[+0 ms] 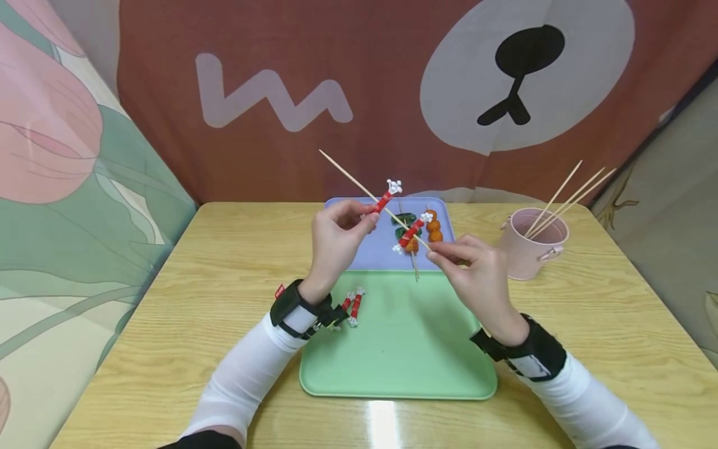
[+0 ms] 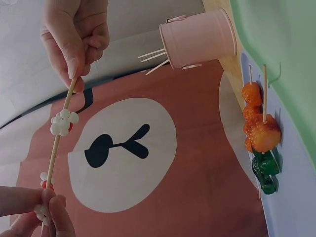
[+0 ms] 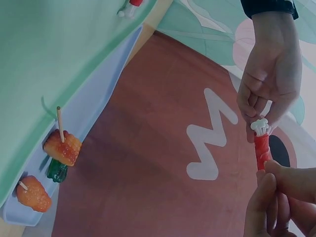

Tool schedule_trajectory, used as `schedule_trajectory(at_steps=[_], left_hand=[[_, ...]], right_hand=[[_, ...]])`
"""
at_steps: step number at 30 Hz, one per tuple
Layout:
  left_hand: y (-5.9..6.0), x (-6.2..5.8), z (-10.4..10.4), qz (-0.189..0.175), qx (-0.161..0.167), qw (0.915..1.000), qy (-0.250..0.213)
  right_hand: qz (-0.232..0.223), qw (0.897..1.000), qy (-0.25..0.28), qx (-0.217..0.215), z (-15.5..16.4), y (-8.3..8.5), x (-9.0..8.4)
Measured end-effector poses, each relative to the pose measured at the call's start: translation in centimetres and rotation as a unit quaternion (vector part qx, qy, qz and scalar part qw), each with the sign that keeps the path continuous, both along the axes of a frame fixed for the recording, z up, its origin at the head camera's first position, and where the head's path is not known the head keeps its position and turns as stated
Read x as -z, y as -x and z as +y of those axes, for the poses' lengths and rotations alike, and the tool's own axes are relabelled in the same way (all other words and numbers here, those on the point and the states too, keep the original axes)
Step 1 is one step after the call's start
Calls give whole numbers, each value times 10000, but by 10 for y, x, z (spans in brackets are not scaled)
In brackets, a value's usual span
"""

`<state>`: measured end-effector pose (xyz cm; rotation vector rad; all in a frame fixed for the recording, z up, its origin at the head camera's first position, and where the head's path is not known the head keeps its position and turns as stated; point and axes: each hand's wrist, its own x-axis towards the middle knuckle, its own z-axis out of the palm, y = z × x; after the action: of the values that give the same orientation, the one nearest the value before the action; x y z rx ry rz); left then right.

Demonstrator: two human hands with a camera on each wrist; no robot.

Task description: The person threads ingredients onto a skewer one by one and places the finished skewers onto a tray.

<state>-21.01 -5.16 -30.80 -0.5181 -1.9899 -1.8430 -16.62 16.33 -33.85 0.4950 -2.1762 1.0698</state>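
My left hand [image 1: 339, 240] pinches a red roll with white knobby ends, like wrapped enoki mushrooms [image 1: 384, 202]. A wooden skewer [image 1: 350, 177] crosses this roll, its pointed end reaching up and left; whether it pierces the roll is hidden by the fingers. My right hand [image 1: 477, 274] pinches the skewer's lower right end between thumb and fingers. Close to that hand, a second red roll [image 1: 412, 232] sits on the skewer, also seen end-on as white knobs [image 2: 63, 122] in the left wrist view. Two more such rolls [image 1: 356, 307] lie on the green tray [image 1: 404, 362], near the left wrist.
Behind the green tray is a blue-purple tray [image 1: 364, 249] bearing skewered orange balls [image 1: 434, 227] and green pieces [image 1: 404, 218]. A pink bucket [image 1: 527, 255] with several skewers [image 1: 566, 202] stands on the right of the wooden table [image 1: 241, 249]. A printed curtain [image 1: 269, 162] hangs behind.
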Motion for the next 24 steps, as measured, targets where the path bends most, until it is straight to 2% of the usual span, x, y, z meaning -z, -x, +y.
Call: schedule_trajectory(at_steps=[3, 10, 18, 24], left_hand=[[7, 10, 0, -15, 20, 10000, -68], [4, 15, 7, -289, 355, 9989, 81], [3, 18, 10, -350, 281, 9990, 85], [4, 19, 9, -210, 246, 9993, 197]], right_hand=[[-47, 10000, 11, 11, 0, 0, 1], [-53, 10000, -57, 13, -1, 1, 1], [-235, 9996, -82, 105, -1, 0, 1], [-235, 9996, -72, 113, -1, 0, 1]])
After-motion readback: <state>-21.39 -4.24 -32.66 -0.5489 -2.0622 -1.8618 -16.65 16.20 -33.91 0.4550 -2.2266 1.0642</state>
